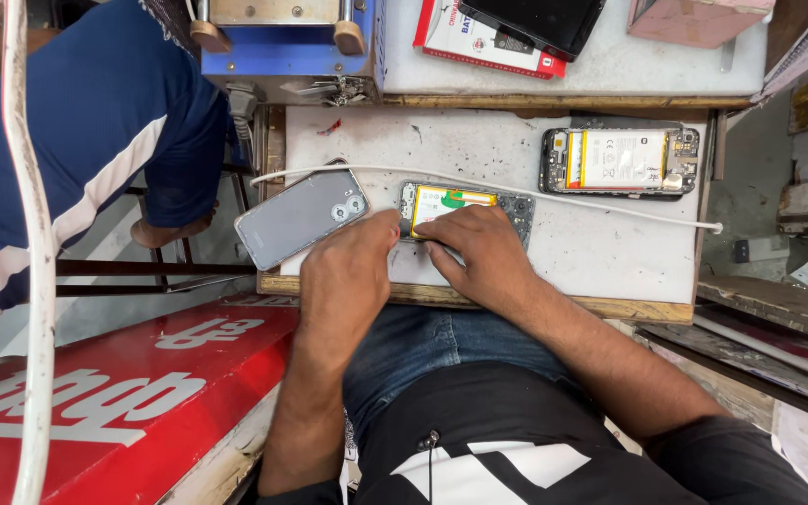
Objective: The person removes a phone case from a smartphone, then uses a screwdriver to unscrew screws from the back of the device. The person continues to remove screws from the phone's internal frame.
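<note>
Both hands press on the opened phone (465, 208), back cover off, yellow battery exposed. Left hand (348, 271) pins its near-left corner with fingertips flat, not clenched around anything; right hand (479, 251) covers the near edge, fingers curled onto the battery area, whether pinching something I cannot tell. The phone lies on the white worktop (600, 248), near edge, centre.

Judgement: disassembly stage, cover off, battery still seated.

Grey back cover (301, 217) at 9 o'clock; second opened phone (621, 161) at 2 o'clock; white cable (554, 194) crosses behind. Forearms converge from 6 o'clock.
</note>
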Demonstrator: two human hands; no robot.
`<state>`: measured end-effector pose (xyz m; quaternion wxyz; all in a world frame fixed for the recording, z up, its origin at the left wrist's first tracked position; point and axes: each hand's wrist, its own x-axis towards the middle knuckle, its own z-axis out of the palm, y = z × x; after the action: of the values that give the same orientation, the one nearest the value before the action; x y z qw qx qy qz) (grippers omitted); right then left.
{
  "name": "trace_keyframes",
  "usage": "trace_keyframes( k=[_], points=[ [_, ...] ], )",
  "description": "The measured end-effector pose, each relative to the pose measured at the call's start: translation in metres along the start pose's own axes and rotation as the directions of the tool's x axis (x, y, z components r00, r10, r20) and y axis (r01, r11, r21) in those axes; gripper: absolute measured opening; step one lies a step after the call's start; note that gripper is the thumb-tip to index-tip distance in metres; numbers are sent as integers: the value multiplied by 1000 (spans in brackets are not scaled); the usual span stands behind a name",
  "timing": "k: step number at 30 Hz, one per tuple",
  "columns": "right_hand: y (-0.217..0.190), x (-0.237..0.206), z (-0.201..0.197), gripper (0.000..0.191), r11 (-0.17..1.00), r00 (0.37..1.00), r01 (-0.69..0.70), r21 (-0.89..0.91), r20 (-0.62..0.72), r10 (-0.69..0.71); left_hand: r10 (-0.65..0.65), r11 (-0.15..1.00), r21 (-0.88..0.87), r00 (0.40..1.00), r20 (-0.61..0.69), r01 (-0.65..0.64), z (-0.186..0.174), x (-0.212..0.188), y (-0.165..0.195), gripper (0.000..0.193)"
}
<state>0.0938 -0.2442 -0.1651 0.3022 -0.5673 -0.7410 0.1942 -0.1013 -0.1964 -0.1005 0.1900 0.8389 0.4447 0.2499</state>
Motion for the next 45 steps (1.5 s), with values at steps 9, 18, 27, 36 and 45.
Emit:
trace_keyframes(
  k=[9, 18, 27, 36, 45],
  points=[
    [-3, 5, 3, 27, 998, 1000, -15, -68, 19, 16, -216, 964, 167, 976, 39, 207, -1, 6, 4, 30],
    [-9, 10, 4, 31, 993, 999, 0, -115, 41, 5, -179, 974, 145, 983, 38, 172, 3, 3, -4, 27],
    [-8, 9, 5, 33, 990, 999, 32, -135, 23, -29, -144, 988, -73, 987, -74, 139, 10, -7, -12, 29],
    [-6, 9, 8, 34, 986, 999, 21, -168, 38, -15, -150, 986, -100, 977, -153, 136, 19, -17, -22, 32],
    [-6, 11, 10, 35, 983, 998, 14, -181, 56, -4, -63, 998, -32, 992, -112, 60, 22, -16, -24, 32]
  ],
)
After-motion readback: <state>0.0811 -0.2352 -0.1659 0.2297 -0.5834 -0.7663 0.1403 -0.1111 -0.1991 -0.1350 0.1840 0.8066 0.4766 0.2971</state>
